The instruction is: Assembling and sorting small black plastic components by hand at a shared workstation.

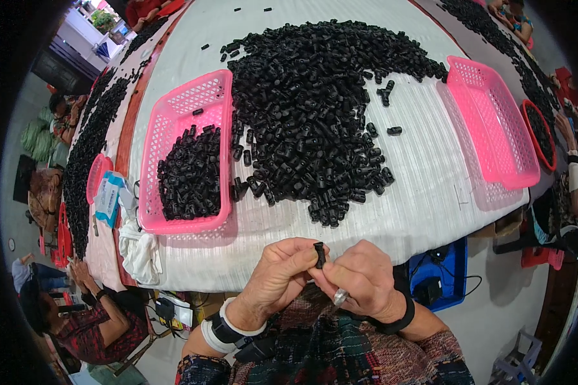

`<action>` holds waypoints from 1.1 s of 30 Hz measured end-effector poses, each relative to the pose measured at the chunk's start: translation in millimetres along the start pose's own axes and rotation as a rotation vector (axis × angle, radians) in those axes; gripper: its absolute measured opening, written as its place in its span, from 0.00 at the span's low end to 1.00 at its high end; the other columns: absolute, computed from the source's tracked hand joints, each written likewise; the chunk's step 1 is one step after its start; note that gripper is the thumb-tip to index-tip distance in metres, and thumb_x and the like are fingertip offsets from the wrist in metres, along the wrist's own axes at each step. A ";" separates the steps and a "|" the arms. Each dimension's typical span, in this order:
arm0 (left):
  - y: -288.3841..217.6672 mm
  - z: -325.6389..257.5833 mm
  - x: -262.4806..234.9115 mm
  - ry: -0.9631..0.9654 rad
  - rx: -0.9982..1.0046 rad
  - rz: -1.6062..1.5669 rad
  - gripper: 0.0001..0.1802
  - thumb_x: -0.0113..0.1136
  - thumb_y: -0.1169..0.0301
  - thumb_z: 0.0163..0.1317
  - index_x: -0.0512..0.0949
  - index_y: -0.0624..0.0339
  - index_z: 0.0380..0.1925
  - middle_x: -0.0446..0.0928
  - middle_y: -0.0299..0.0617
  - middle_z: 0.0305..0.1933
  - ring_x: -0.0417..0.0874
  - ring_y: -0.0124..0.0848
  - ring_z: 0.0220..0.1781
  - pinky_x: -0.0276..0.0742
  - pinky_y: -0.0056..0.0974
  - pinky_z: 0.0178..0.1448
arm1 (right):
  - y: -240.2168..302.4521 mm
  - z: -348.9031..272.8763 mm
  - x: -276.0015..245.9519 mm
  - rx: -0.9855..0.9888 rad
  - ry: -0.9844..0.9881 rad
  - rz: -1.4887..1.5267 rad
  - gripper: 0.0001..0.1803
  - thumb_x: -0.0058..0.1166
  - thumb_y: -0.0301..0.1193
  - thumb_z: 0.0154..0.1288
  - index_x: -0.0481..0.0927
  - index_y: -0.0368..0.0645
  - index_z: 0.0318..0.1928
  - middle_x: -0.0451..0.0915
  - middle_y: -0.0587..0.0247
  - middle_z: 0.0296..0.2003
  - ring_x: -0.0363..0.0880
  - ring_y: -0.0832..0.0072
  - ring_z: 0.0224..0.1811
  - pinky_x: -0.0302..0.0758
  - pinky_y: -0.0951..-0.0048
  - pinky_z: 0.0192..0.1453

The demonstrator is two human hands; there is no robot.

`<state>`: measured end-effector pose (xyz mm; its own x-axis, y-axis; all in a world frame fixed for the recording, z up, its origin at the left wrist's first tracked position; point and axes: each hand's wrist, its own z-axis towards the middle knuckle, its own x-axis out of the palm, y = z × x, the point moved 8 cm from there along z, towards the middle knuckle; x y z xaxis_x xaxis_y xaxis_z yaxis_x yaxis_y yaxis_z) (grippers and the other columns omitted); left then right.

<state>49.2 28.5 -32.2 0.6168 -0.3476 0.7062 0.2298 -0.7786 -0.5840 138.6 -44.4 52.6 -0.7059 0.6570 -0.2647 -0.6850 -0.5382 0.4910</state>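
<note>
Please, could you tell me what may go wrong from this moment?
The small black part is pinched in the left grip near the edge of the white table; it might slip and drop. The pile of loose pieces lies close beside the left pink basket, so a knock could perhaps mix them with those inside.

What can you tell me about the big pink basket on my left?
The rectangular pink basket looks like plastic, with perforated lattice walls and a plainer rim. It sits upright on the white table cover. Small black cylindrical pieces are piled toward its near end; one lies apart nearer the far end. A loose black heap crowds its right side. Your left hand and right hand are clear of it.
</note>
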 end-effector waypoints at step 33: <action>-38.3 -47.4 -11.8 0.024 -0.031 0.060 0.10 0.50 0.71 0.64 0.72 0.68 0.39 0.76 0.44 0.31 0.78 0.29 0.29 0.78 0.32 0.31 | -20.2 5.7 54.7 0.515 0.410 0.395 0.10 0.48 0.30 0.63 0.71 0.38 0.27 0.68 0.57 0.20 0.70 0.62 0.22 0.66 0.67 0.25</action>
<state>-2.5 37.6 0.8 0.6108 -0.4062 0.6797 0.1689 -0.7718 -0.6131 114.9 5.4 32.9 -0.9600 0.1645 -0.2266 -0.2686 -0.3126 0.9111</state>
